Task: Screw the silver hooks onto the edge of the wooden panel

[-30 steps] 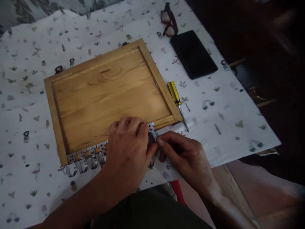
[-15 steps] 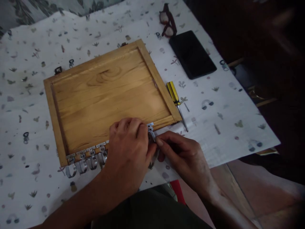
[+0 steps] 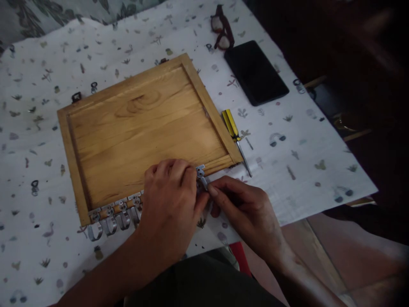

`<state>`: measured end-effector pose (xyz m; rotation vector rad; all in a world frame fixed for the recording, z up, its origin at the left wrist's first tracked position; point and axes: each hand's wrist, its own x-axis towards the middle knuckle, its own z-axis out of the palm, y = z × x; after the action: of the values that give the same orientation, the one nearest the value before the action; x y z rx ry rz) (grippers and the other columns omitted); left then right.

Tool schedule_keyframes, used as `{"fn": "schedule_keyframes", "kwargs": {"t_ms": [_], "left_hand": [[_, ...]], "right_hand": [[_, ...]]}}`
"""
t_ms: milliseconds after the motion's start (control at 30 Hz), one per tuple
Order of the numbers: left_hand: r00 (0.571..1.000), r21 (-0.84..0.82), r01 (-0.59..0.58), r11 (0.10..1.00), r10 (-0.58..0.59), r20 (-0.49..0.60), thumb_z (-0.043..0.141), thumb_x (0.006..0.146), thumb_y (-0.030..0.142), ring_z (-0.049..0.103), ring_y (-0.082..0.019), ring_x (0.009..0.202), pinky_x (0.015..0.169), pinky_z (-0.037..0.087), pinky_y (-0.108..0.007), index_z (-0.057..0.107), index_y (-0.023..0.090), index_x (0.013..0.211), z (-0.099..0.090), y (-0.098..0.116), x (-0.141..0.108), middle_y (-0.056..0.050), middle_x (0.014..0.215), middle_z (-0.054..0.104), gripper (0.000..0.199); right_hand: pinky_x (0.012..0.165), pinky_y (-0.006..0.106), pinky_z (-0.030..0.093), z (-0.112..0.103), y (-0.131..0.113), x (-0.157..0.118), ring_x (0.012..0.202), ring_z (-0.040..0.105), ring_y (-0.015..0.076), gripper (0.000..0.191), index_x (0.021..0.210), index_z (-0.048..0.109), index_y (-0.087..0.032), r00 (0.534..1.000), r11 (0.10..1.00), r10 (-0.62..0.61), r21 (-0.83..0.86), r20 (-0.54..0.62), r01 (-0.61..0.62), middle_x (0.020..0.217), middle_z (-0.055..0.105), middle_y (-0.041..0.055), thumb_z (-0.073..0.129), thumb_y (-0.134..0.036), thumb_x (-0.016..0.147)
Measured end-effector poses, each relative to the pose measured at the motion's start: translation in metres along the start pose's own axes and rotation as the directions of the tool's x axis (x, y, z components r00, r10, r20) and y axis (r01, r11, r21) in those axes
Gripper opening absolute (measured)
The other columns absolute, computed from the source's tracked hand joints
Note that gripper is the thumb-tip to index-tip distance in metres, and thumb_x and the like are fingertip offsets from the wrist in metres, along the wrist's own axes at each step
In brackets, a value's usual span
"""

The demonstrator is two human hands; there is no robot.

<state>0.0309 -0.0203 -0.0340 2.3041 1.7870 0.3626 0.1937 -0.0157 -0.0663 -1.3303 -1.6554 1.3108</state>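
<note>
A wooden framed panel [image 3: 128,132] lies at an angle on the table, with a row of metal hooks [image 3: 109,224] along its near edge. My left hand [image 3: 169,209] is closed over the middle of this row, fingers curled onto the panel's edge, hiding the hooks under it. Just right of it a single metal hook [image 3: 201,173] shows. My right hand [image 3: 249,209] pinches the lower end of that hook between thumb and forefinger. Beside the panel's right edge lies a screwdriver [image 3: 230,121] with a yellow and black handle.
A black tablet or phone [image 3: 256,72] and folded glasses [image 3: 222,32] lie beyond the screwdriver. Dark metal clasps [image 3: 76,97] stick out from the panel's far edge. A patterned white cloth [image 3: 290,140] covers the table, whose right edge drops to a tiled floor [image 3: 345,238].
The view has shifted very slightly. Both hands keep nearly the same place and grip at the hooks.
</note>
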Motion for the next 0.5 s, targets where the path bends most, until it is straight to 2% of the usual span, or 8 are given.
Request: {"fn": "schedule_keyframes", "kwargs": {"t_ms": [500], "left_hand": [[1.000,0.001,-0.004,1.000,0.004,-0.019,0.070,0.087,0.027,0.064,-0.033,0.100,0.085,0.053,-0.054,0.067,0.013,0.102,0.0025,-0.0006,-0.0012,-0.012,0.109,0.072,0.020]], "right_hand": [[0.052,0.023,0.043,0.0000,0.0012,-0.0007,0.055,0.055,0.0083,0.024,0.077,0.064,-0.019,1.000,1.000,0.003,-0.005,-0.001,-0.003,0.061,0.059,-0.0036,0.057,-0.028,0.098]]}}
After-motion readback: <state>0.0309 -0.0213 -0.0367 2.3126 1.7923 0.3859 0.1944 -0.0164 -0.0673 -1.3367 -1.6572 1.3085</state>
